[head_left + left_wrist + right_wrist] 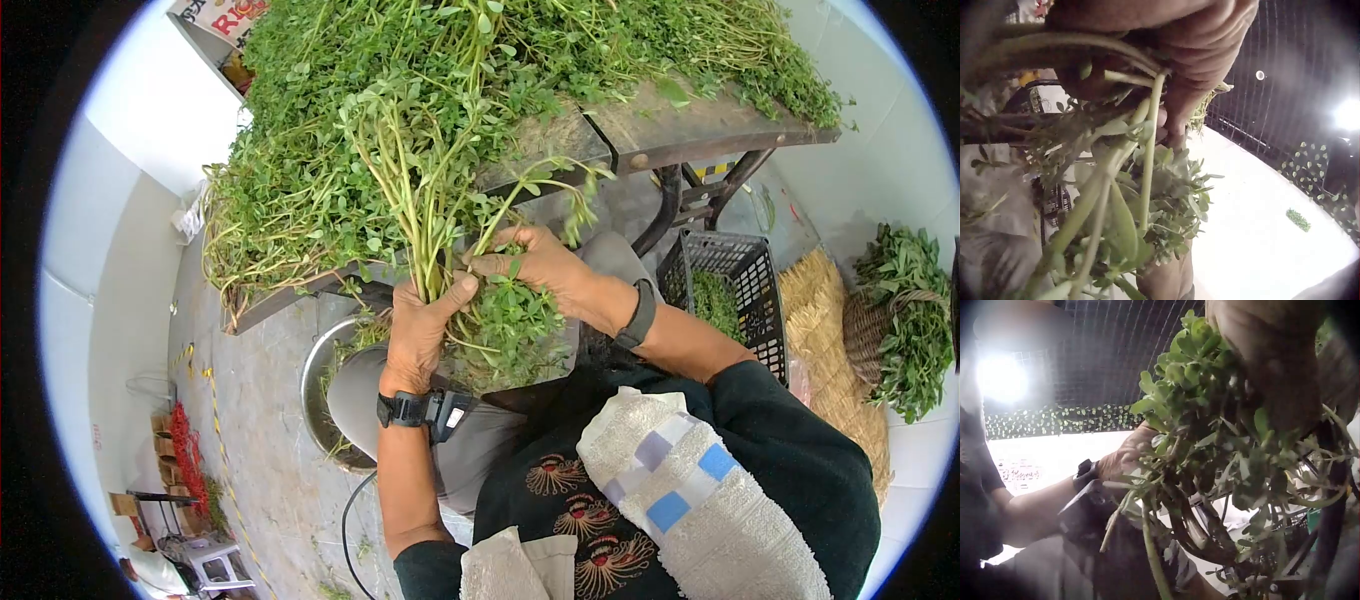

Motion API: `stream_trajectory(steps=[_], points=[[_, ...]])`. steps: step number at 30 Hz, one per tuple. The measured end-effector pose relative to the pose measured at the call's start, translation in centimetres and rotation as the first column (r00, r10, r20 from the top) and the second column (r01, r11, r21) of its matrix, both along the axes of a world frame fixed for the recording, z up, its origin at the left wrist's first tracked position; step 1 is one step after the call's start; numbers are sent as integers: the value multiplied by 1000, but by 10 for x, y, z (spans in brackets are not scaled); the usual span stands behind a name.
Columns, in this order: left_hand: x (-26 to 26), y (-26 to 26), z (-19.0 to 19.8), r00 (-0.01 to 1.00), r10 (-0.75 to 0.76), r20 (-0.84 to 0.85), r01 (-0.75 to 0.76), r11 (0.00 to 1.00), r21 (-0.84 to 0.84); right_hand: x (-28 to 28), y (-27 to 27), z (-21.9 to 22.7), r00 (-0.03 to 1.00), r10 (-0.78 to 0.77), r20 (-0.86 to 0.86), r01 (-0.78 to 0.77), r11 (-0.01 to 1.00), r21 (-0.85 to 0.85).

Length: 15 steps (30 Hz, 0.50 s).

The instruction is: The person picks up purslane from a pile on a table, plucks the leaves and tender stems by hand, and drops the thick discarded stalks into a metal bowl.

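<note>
In the head view my left hand [418, 325] grips a bunch of purslane stems [425, 220] near their lower ends, and the stems fan upward over the heap. Close on its right, my right hand [540, 268] pinches purslane between thumb and fingers. A leafy tuft [515, 320] hangs below that hand, and one longer sprig [530, 185] bends out above it. The right wrist view has the leafy clump [1197, 406] right under the right hand [1266, 350]. Stems [1100, 200] cross in front of the left hand [1204, 44] in the left wrist view.
A large purslane heap [310, 150] covers much of the dark table [690, 130]. On the floor stand a metal basin [320, 400] below my left arm and a black crate [770, 300] with greens at right. Beyond it are a straw mat [815, 310] and a wicker basket [862, 335].
</note>
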<state>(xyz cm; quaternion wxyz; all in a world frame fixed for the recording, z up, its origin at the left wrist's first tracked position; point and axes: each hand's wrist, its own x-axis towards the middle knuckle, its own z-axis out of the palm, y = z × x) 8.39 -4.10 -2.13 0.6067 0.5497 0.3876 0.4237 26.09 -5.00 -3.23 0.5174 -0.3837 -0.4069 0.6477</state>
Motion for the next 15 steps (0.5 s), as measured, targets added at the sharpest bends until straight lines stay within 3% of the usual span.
stream_trajectory(steps=[1,5,7,11,13,15], points=[[0,0,-1,1000,-3,0,3,1000,-3,0,0,1,999,-52,6,51,998,24],[1,-2,0,1000,5,1,-5,1000,22,4,0,1,1000,-10,7,10,996,87],[3,-2,-1,999,45,2,-45,999,13,4,1,-1,989,-87,122,64,981,181],[4,-3,0,999,44,-28,-45,998,-37,-1,1,-8,971,-180,157,132,953,274],[3,-2,-2,997,44,-56,-47,998,-50,1,6,-17,893,-244,378,37,877,479],[6,-3,-1,999,34,-36,-35,998,-44,0,1,-19,914,-243,325,65,878,474]])
